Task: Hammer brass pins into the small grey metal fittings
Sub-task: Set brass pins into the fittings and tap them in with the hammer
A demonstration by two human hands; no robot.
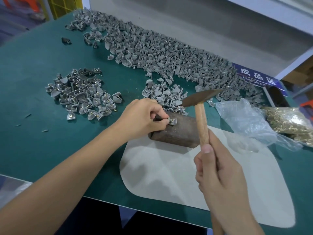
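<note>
The grey fitting point(172, 122) sat on the dark block point(179, 131), brass pin point(171, 120) up, pinched at the left hand point(145, 117) fingertips. Right hand point(218, 173) gripped the hammer point(201, 114), head raised just right of the fitting; left hand was nearer.

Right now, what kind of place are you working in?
Most likely a small factory assembly bench. Hundreds of loose grey fittings are heaped on a green mat, a bag of brass pins lies alongside, and a blue sign seems to mark a finished-goods area.
</note>
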